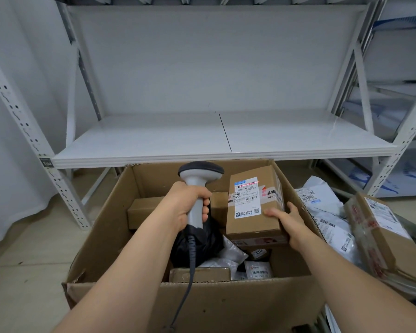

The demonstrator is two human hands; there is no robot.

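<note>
Scanner point(197, 186) stands gripped by left hand point(185, 209) (fingers curled round handle); right hand point(291, 224) clasps tilted parcel point(251, 223).

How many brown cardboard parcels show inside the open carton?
5: held parcel in the right hand, lower parcel beneath it, left-back parcel, middle parcel behind the scanner in the left hand, front parcel by the carton's near wall. Bags may hide more.

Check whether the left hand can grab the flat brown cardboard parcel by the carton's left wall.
Probably not yet: the left hand grips the grey handheld scanner. The flat brown cardboard parcel lies uncovered beside it, path free.
</note>
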